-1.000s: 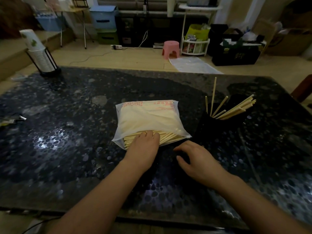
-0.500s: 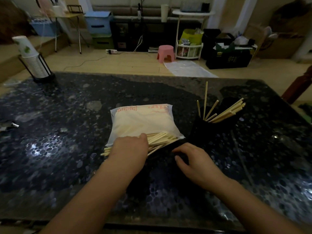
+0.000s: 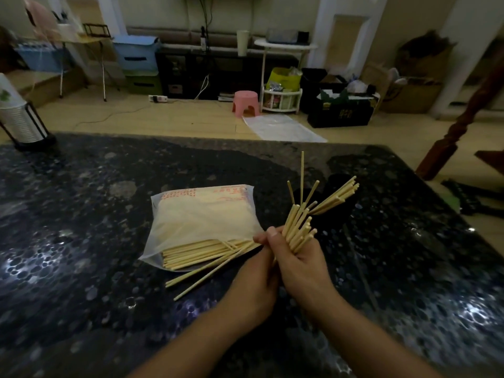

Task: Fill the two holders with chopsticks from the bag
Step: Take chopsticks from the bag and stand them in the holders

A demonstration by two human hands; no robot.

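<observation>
Pale wooden chopsticks point(image 3: 298, 230) fan up from my right hand point(image 3: 300, 264), gripped together with my left hand point(image 3: 257, 279), translucent plastic bag point(image 3: 203, 222) just left

**Colours on your table**

You had pale tan chopsticks point(image 3: 296, 230) over a black table point(image 3: 81, 241) speckled with grey pebble-like flecks. Your bag point(image 3: 201, 216) was milky translucent white with red print along its far edge. The holder point(image 3: 336, 184) looked black. Behind, a pink stool point(image 3: 245, 102) stood near a blue bin point(image 3: 136, 55).
</observation>
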